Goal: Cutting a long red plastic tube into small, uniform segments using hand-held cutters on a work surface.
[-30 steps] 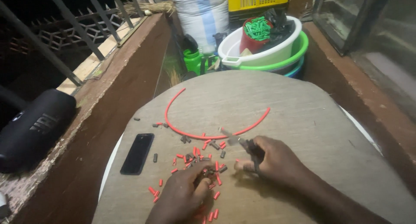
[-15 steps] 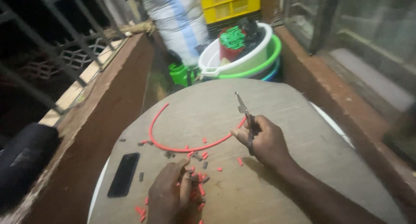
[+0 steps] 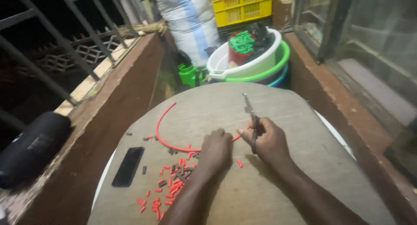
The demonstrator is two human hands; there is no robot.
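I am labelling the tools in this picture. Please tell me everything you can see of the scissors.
The scissors look like dark metal, slim, with blades closed or nearly so. The tip points away from the person, slightly left. The right hand grips the handles, which are hidden, and holds the blades low over the round board, beside the red tube.

I'm on a home balcony or veranda at night, using it as a makeshift workplace. Metal railing bars run along a low brown parapet wall on the left. At the far end stand stacked plastic wash basins, a yellow crate and a filled sack. A round board serves as my table.
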